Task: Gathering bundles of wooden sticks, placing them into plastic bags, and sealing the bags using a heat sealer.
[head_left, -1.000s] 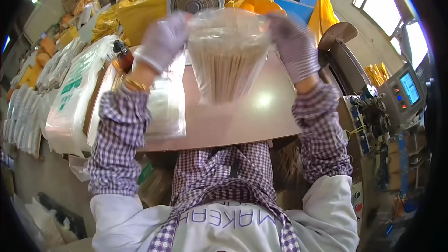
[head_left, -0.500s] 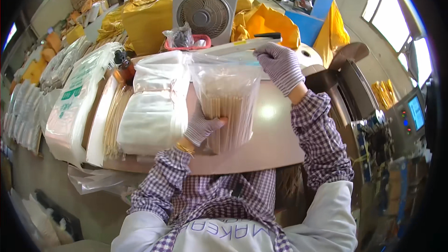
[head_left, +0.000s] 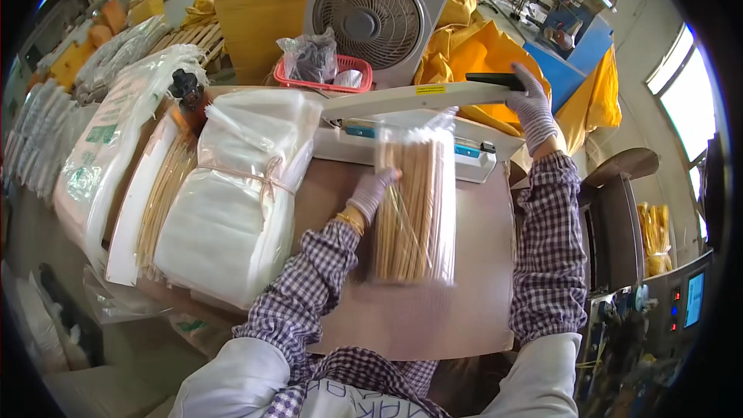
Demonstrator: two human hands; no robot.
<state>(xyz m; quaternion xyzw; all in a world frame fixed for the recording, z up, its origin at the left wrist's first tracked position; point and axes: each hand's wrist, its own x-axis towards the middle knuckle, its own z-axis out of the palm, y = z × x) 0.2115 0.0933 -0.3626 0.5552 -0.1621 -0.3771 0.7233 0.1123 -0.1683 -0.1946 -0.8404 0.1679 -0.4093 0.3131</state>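
Observation:
A clear plastic bag (head_left: 433, 224) full of thin wooden sticks lies in front of me, its top end across the base of a bag sealer (head_left: 486, 164). My left hand (head_left: 373, 192), in a striped glove, grips the bag at its left side, thumb on top and the other fingers mostly hidden. The sealer's long pale arm (head_left: 387, 99) is raised above the base. At its right end my right hand (head_left: 534, 107), gloved too, is closed on the black handle (head_left: 492, 79).
To the left lie a tied stack of clear bags (head_left: 232, 217), loose sticks (head_left: 166, 201) in a white-sided tray and a large plastic package (head_left: 101, 147). Behind the sealer are a pink basket (head_left: 290, 81) and a box fan (head_left: 371, 19). A grey machine (head_left: 615, 224) stands right.
My right hand has gone from the bag's top corner to the sealer's handle. The bag has moved away from me, its top now over the sealer's base. My left hand still holds it.

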